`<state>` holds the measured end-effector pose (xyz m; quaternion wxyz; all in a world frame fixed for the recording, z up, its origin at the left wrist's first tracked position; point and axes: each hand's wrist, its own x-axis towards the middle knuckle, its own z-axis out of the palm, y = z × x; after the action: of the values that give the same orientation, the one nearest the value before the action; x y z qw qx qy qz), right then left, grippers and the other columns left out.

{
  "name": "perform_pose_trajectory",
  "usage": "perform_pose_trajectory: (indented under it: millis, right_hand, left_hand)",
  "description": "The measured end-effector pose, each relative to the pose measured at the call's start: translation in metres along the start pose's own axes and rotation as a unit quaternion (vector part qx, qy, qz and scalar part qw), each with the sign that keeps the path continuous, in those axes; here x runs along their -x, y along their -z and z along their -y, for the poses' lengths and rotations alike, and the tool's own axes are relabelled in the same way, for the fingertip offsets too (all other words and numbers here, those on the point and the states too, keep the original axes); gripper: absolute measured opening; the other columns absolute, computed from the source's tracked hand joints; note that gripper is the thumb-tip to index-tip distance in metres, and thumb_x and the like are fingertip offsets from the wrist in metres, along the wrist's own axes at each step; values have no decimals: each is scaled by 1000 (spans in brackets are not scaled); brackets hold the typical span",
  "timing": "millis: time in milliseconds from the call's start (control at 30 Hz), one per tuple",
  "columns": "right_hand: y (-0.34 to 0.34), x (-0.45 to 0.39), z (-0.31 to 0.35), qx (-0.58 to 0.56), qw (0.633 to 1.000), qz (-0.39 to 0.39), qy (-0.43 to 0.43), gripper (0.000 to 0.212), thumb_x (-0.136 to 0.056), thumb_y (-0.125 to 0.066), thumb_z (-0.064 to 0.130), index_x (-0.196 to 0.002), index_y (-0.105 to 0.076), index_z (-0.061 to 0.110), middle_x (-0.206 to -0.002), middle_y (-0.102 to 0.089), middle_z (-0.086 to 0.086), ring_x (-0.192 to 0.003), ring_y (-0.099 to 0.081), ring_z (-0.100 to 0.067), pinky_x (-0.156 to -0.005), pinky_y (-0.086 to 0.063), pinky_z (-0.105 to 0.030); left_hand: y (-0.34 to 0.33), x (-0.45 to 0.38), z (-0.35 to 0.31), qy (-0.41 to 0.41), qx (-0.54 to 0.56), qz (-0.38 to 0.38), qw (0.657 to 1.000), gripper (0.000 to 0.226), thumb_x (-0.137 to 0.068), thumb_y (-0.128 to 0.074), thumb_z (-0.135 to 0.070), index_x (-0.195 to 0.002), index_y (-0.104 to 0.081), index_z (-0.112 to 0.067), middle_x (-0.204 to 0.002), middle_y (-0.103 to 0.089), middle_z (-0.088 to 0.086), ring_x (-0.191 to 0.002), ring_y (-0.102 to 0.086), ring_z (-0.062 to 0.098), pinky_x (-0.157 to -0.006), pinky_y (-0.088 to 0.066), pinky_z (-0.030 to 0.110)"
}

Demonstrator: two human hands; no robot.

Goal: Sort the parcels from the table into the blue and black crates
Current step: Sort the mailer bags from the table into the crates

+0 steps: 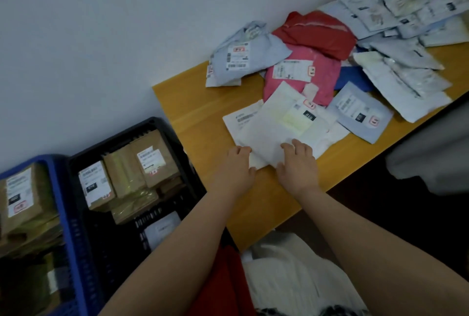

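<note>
A white flat parcel (276,123) lies near the front of the wooden table (203,123), on top of other white envelopes. My left hand (237,166) grips its near left corner, and my right hand (298,164) rests on its near edge with fingers curled over it. Behind it lie a pink parcel (314,74), a red parcel (319,34) and a pale blue parcel (243,54). On the floor to the left stand the black crate (162,128) and the blue crate (63,204), both holding brown cardboard parcels with white labels.
A heap of several grey-white mailers (406,36) fills the table's far right. A grey-blue envelope (363,112) lies right of the white parcel. White bags (291,272) and something red (223,282) sit on the floor below the table's near edge. A white wall stands behind.
</note>
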<state>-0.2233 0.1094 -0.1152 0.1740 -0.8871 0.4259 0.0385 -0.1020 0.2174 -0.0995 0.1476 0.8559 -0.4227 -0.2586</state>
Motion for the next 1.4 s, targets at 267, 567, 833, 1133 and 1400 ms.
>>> perform_pose_trajectory:
  millis: [267,567,833,1133,1400]
  right_hand:
    - [-3,-52,-66,-16,996,20,-81,81,-95,-47,48,-154,-4,12,-161,6,-19,-148,7,-36,-118,-14,-49]
    - [-17,-77,-90,-27,987,144,-66,82,-97,-35,58,-154,7,16,-158,12,-25,-146,13,-41,-117,-12,-52]
    - [-16,-79,-89,-25,983,169,-69,82,-97,-36,58,-154,8,19,-159,13,-23,-146,15,-40,-117,-12,-52]
    - [36,-84,-57,-109,989,-88,-40,77,-89,-57,50,-148,-27,11,-155,-20,-20,-144,-16,-34,-113,-20,-47]
    - [55,-102,-16,-132,973,124,143,12,-97,-55,31,-102,-52,21,-94,-59,-3,-91,-55,-24,-71,-38,-32]
  left_hand:
    - [-6,-77,-50,17,-28,27,999,70,-93,-59,-30,-151,-23,-13,-154,-22,13,-142,-22,30,-114,-29,41]
    - [-13,-136,-56,117,-37,66,990,96,-86,-66,-46,-154,-4,-14,-160,-6,16,-148,-7,35,-115,-23,55]
    - [-19,-138,-57,117,-7,-15,993,71,-92,-61,-31,-149,-24,-12,-139,-43,18,-127,-42,34,-102,-37,45]
    - [56,-126,-35,-8,-165,87,982,44,-101,-44,-31,-145,-40,-31,-134,-51,10,-123,-48,31,-102,-34,40]
    - [109,-109,-33,-150,-405,24,902,45,-100,-47,-26,-140,-41,-43,-138,-46,2,-133,-32,30,-116,0,56]
